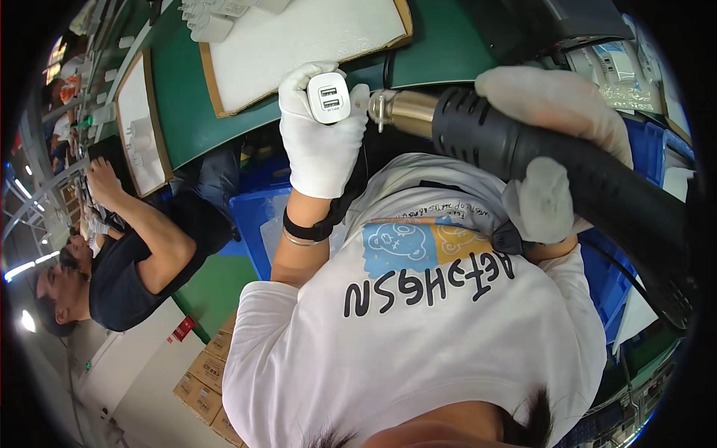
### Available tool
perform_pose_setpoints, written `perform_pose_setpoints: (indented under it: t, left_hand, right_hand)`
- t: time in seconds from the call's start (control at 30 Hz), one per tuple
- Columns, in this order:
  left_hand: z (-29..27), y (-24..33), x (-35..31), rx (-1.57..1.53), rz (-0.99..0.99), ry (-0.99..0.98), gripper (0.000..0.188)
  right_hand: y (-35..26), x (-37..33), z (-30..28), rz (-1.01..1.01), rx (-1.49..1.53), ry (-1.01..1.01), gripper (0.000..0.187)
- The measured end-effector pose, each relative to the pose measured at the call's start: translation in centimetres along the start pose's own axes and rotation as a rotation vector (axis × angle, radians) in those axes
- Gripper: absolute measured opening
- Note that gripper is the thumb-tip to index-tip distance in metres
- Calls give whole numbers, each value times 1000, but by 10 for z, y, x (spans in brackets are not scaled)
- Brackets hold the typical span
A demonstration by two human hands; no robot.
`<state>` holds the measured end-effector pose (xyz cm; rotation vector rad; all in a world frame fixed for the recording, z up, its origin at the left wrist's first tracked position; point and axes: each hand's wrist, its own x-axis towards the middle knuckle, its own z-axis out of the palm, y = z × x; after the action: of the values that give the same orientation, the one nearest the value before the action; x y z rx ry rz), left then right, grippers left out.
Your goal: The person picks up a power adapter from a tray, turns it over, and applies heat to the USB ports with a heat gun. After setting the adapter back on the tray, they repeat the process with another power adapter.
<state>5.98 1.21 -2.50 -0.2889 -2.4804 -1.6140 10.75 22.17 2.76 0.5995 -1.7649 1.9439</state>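
My left hand (323,153), in a white glove, is closed round a small white charger block (328,98). The block's end, with two USB ports, faces up toward me. Close to its right side is the metal nozzle (407,110) of a black hot-air gun (515,138). My white-gloved right hand (556,104) grips the gun's body, the fingers along the far side and the thumb on the near side. Part of that palm is hidden behind the gun. The nozzle points left toward the charger and my left fingertips.
A white-lined cardboard tray (291,56) with several white chargers (209,19) lies on the green bench. Blue bins (250,224) stand below the bench edge. Clear plastic bags (616,71) lie at far right. To the left, another person (149,254) works beside a second tray (142,168).
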Motion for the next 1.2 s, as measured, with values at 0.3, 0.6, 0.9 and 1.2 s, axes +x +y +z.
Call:
perform_pose_setpoints:
  t: [0.3,0.6,0.9,1.2]
  left_hand:
    - [-2,0,-1,40,49,-12,46]
    - [-2,0,-3,-11,5,-8,48]
    - [-1,2,-2,-22,-25,-17,50]
    - [0,2,-3,-104,-14,-17,48]
  right_hand:
    - [-5,-2,3,17,-20,9,40]
    - [2,-1,-1,-106,-96,-67,39]
    - [-16,2,4,55,-162,-70,39]
    - [-4,2,-5,-42,-174,-126,39]
